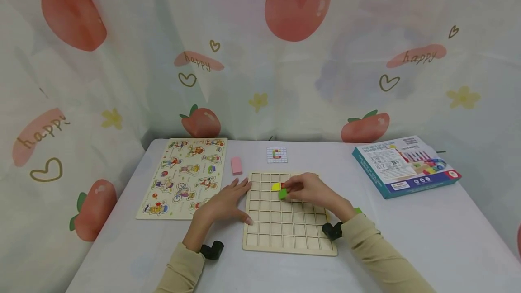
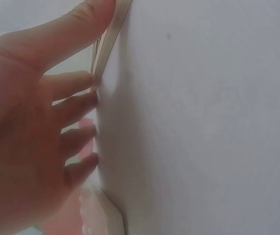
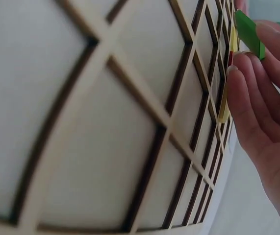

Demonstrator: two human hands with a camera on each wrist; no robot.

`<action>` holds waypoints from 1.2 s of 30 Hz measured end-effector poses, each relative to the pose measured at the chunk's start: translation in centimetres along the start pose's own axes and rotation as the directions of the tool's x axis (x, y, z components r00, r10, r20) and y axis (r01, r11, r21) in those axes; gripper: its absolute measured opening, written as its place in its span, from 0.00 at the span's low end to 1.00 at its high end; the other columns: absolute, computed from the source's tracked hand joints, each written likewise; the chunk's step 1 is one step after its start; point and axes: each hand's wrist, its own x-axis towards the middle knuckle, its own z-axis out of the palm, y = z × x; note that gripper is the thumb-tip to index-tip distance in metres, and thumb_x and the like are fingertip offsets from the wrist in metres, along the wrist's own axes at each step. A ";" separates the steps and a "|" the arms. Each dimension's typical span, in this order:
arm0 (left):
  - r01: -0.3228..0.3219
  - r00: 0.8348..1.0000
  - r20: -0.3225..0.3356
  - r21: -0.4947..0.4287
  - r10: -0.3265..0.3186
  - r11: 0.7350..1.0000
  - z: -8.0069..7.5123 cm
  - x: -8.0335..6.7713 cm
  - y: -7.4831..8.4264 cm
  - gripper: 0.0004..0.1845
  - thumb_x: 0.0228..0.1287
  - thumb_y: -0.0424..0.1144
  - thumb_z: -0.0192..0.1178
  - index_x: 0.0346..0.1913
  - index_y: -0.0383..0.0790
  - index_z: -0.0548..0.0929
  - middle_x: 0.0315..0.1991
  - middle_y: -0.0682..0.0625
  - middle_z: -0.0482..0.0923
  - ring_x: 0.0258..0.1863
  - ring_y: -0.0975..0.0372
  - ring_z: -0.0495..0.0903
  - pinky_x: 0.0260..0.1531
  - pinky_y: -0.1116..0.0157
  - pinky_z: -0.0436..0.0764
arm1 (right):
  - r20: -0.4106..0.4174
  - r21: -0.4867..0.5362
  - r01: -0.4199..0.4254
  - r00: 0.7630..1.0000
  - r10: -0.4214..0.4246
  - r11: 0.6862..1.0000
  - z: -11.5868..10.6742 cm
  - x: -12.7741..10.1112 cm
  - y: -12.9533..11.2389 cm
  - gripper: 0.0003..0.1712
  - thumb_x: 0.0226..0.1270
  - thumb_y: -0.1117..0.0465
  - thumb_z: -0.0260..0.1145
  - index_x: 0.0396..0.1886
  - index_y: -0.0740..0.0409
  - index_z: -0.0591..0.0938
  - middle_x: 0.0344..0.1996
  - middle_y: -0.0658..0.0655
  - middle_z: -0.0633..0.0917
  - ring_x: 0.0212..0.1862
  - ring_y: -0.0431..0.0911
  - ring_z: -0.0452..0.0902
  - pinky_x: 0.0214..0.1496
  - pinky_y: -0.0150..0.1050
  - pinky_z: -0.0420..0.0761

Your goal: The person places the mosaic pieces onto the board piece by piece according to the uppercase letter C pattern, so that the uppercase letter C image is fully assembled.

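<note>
A wooden grid board (image 1: pixel 285 234) lies flat on the white table. My right hand (image 1: pixel 305 189) pinches a green block (image 1: pixel 282 194) over the board's upper cells, beside a yellow piece (image 1: pixel 276 186) and a red piece seated in the grid. In the right wrist view the green block (image 3: pixel 248 32) shows at my fingertips (image 3: pixel 238 78) above the grid board (image 3: pixel 130 122). My left hand (image 1: pixel 228 202) rests flat on the table with straight fingers against the board's left edge. In the left wrist view the left hand's fingers (image 2: pixel 71 105) touch the board's edge (image 2: pixel 111 34).
A cartoon peg puzzle board (image 1: pixel 183 177) lies at the left. A pink block (image 1: pixel 236 165) sits beside it. A small pattern card (image 1: pixel 277 154) lies behind the grid. A colourful box (image 1: pixel 404 166) rests at the right. A fruit-print curtain hangs behind.
</note>
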 end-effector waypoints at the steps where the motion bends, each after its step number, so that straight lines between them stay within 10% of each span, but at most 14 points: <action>1: 0.000 1.000 0.001 -0.002 0.000 1.000 0.0 0.0 0.0 0.60 0.48 0.55 0.81 0.82 0.47 0.59 0.84 0.52 0.50 0.84 0.48 0.43 0.78 0.38 0.54 | 0.003 -0.001 0.001 1.000 -0.001 1.000 0.1 0.1 -0.1 0.16 0.64 0.64 0.75 0.51 0.64 0.88 0.43 0.56 0.91 0.41 0.42 0.84 0.45 0.36 0.85; 36: 0.003 1.000 0.002 0.006 -0.003 1.000 0.1 0.1 0.0 0.59 0.48 0.55 0.80 0.81 0.47 0.60 0.84 0.51 0.51 0.84 0.48 0.44 0.78 0.39 0.54 | 0.022 -0.079 0.055 0.998 -0.053 0.995 1.1 0.7 -0.2 0.13 0.65 0.64 0.74 0.48 0.62 0.89 0.38 0.51 0.89 0.39 0.39 0.82 0.43 0.34 0.83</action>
